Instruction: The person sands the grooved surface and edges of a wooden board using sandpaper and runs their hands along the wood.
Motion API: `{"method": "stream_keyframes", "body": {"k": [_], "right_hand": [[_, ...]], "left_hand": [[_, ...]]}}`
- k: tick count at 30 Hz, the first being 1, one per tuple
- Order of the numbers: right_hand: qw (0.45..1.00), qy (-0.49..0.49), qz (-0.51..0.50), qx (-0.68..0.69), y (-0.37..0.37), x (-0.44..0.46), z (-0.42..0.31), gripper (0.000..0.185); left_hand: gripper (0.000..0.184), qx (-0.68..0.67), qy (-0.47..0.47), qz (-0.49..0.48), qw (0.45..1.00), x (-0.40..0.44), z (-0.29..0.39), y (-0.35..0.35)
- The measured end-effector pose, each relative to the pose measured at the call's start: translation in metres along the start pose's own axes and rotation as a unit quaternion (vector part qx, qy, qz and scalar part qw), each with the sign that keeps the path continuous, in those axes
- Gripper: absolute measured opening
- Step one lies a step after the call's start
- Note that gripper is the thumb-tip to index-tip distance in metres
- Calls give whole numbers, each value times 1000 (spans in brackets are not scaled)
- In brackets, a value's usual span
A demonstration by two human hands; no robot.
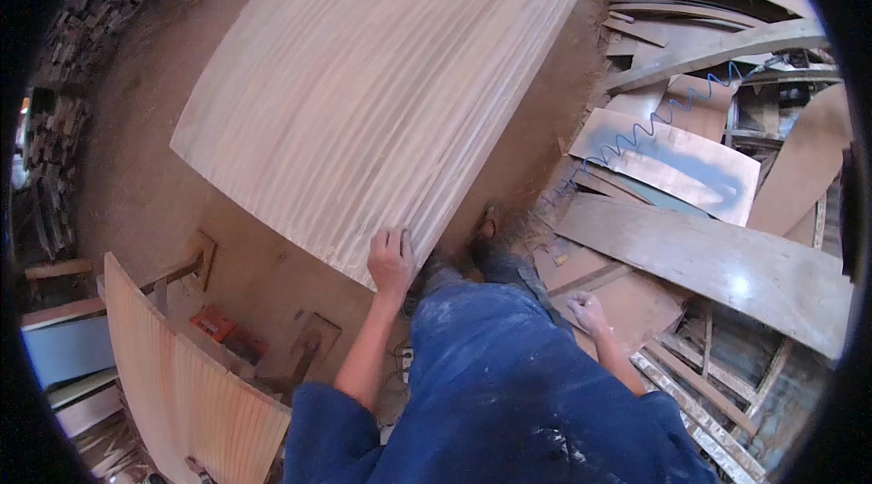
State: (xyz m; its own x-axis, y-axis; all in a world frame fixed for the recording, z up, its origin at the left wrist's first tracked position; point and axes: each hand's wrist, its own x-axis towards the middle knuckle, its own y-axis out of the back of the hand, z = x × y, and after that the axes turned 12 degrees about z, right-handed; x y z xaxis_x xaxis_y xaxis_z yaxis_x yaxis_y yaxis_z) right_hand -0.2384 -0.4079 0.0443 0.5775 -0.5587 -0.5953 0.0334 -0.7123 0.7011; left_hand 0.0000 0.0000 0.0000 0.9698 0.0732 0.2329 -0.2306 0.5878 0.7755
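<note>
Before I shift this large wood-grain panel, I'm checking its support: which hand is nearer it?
Left. The left hand rests on the large wood-grain panel at its near corner; the right hand is off the panel, to its right.

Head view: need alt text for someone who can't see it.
A person in a dusty blue shirt has their left hand on the near end of a large, streaked wooden panel; their right hand is off the panel, loosely curled. Assorted boards lie to the right.
</note>
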Motion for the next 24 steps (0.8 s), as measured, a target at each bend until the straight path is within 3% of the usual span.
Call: {"method": "stream_keyframes", "body": {"k": [5, 11, 15, 17, 24], "right_hand": [[997, -29, -31, -71, 1, 23, 37, 29], [997, 27, 31, 73, 19, 57, -6, 29], [994, 68, 65, 63, 24, 49, -49, 29], [993, 59, 60, 86, 20, 45, -53, 29], [995, 12, 67, 70, 14, 38, 32, 26]], "left_hand": [[10, 14, -43, 36, 998, 30, 7, -8], [10, 10, -27, 30, 999, 32, 15, -24], [11, 6, -65, 26, 998, 27, 30, -23], [14, 16, -109, -40, 993, 17, 21, -24], [21, 23, -220, 5, 975, -1, 30, 1]]}}
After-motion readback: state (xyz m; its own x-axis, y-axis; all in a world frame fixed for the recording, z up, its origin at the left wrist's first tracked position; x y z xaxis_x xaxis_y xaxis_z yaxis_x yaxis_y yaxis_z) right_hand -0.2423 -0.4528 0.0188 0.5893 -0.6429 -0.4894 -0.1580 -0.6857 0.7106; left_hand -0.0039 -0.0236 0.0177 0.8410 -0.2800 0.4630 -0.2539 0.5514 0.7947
